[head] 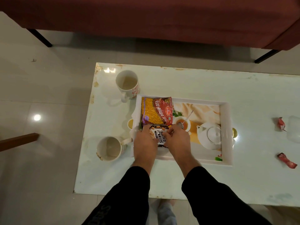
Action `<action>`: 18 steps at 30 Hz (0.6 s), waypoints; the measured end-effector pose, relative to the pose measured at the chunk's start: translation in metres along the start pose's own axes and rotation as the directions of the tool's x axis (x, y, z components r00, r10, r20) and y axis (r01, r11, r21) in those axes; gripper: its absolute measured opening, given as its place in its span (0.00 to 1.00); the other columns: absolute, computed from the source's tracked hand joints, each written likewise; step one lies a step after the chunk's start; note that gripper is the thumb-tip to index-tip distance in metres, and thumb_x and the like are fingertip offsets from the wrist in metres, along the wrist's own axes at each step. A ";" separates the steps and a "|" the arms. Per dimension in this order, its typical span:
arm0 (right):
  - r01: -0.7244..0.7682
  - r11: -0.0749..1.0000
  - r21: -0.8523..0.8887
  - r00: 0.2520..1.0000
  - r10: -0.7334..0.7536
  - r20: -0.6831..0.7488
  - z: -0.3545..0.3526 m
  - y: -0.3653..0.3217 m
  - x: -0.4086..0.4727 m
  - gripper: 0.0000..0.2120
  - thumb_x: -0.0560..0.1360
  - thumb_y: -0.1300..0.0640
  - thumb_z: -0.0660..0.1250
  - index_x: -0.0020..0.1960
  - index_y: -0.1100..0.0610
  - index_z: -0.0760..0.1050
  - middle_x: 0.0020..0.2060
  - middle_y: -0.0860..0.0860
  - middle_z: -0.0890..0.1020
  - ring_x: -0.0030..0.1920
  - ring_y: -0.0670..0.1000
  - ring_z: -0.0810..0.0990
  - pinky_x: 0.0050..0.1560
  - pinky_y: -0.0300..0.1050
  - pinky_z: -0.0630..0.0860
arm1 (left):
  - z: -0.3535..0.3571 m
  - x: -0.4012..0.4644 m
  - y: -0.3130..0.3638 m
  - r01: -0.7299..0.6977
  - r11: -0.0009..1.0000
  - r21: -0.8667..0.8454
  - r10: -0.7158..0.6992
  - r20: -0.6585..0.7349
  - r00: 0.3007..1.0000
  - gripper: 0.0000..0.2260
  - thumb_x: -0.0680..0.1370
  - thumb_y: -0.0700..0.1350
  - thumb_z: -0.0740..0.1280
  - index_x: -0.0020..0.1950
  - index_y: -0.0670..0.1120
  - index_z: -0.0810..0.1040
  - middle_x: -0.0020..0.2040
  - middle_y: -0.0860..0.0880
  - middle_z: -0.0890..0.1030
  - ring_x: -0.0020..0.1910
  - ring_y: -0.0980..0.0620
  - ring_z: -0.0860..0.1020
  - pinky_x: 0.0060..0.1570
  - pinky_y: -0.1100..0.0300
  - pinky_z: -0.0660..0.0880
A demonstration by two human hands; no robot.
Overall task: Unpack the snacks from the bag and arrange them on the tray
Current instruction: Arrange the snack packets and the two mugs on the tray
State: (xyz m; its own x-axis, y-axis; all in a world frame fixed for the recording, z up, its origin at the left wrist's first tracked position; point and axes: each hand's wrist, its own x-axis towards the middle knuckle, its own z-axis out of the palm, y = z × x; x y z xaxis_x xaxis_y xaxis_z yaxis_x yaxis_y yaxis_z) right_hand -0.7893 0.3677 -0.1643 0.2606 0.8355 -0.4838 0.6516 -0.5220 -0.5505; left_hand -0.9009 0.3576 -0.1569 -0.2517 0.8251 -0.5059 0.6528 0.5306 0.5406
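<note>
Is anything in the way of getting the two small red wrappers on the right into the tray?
Nothing visible does. The red wrappers lie on bare table right of the tray, whose right half is free. Both hands are shut on the peanuts packet.

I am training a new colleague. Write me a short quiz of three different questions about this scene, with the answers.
1. True or false: the salted peanuts packet is held by both hands.
2. How many mugs stand on the table?
3. The sev packet lies at which end of the tray: A) the person's left, B) the person's right?

Key:
1. True: left hand and right hand grip it.
2. Two: far mug, near mug.
3. A.
</note>
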 end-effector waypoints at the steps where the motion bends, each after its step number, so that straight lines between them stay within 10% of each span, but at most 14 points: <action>1: -0.002 1.000 0.001 1.000 0.002 0.006 -0.001 -0.001 0.000 0.05 0.74 0.57 0.70 0.42 0.55 0.76 0.35 0.48 0.79 0.37 0.55 0.83 0.39 0.54 0.82 | 0.000 0.001 0.001 -0.003 1.000 0.011 0.003 0.003 1.000 0.27 0.73 0.42 0.74 0.70 0.51 0.69 0.61 0.46 0.78 0.59 0.46 0.77 0.57 0.55 0.74; 9: 0.034 0.999 -0.030 0.999 -0.035 -0.031 -0.013 -0.007 -0.005 0.07 0.75 0.57 0.69 0.38 0.52 0.75 0.36 0.50 0.81 0.30 0.44 0.78 0.29 0.38 0.72 | -0.012 -0.013 0.002 -0.092 0.996 -0.012 0.091 -0.033 0.995 0.23 0.75 0.44 0.72 0.68 0.50 0.72 0.58 0.47 0.80 0.56 0.47 0.79 0.54 0.53 0.78; 18: 0.261 0.965 0.023 0.959 -0.262 0.108 -0.023 -0.060 -0.023 0.06 0.75 0.55 0.67 0.42 0.54 0.81 0.34 0.49 0.83 0.37 0.50 0.81 0.40 0.45 0.75 | -0.077 -0.023 0.000 -0.237 0.967 -0.089 0.223 -0.151 0.963 0.07 0.76 0.48 0.69 0.52 0.49 0.82 0.43 0.51 0.81 0.37 0.57 0.75 0.38 0.66 0.67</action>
State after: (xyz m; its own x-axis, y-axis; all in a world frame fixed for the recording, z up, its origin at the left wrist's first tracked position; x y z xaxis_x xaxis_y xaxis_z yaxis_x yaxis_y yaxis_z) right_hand -0.8183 0.3838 -0.1042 0.0024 0.9194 -0.3933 0.6806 -0.2897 -0.6730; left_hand -0.9507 0.3537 -0.0937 -0.2049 0.9421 -0.2656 0.6280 0.3347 0.7025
